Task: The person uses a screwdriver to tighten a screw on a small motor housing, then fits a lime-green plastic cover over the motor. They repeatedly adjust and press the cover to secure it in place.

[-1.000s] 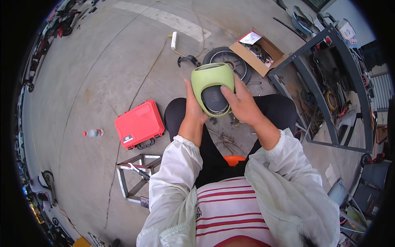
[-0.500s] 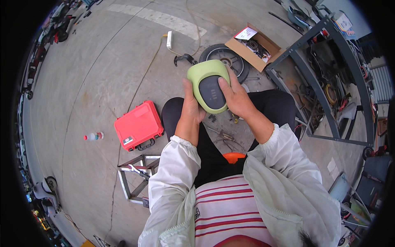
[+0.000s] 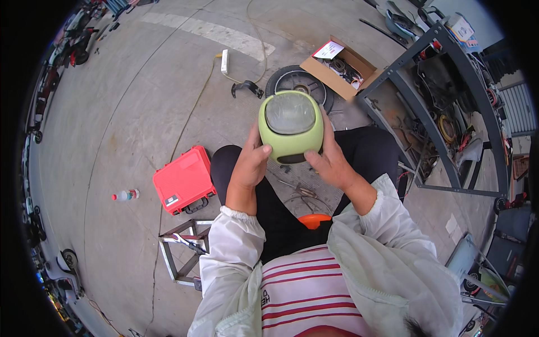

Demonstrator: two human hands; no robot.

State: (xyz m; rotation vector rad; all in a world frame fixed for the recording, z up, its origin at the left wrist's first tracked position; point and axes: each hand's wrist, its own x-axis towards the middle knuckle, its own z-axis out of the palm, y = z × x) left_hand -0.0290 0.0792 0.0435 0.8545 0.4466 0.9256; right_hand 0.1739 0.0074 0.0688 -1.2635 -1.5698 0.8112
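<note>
Both the left hand (image 3: 251, 163) and the right hand (image 3: 331, 163) were closed around the green headlight housing (image 3: 291, 126) above the knees

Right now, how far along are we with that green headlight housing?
Done: the green headlight housing is off any vehicle, lifted above the lap. In hand: left hand and right hand grip its sides, lens facing up. Left: nothing is fitted yet; the red case lies shut.

Left hand (image 3: 251, 163), right hand (image 3: 332, 163) grip green headlight housing (image 3: 291, 126) above knees.
</note>
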